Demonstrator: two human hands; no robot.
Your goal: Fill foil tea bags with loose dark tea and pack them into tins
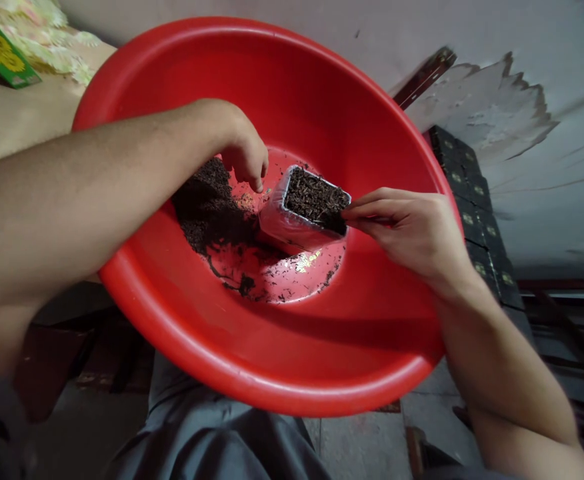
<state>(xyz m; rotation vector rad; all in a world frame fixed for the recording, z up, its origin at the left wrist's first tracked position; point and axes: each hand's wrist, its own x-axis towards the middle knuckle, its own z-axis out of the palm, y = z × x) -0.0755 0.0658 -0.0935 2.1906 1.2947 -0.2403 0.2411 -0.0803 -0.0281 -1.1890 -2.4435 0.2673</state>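
A clear, box-shaped plastic bag (292, 230) stands tilted on the floor of a large red plastic basin (272, 393). Dark dried shreds (317, 197), like loose tea leaves, fill it to its mouth. My right hand (412, 227) pinches the bag's right edge between thumb and fingers. Just left of the bag, apart from it, my left hand (246, 152) hangs with its fingers bent down and together; whatever they may hold is hidden. Below that wrist lies a heap of the same dark material (212, 200), with bits scattered over the basin floor.
The basin rests above my lap (222, 440). At the left is a table (37, 110) with pale artificial flowers (47, 40) and a green box with yellow flowers (2, 50). Stacked black boxes (472, 200) stand at the right, against a wall with peeling paint (497, 107).
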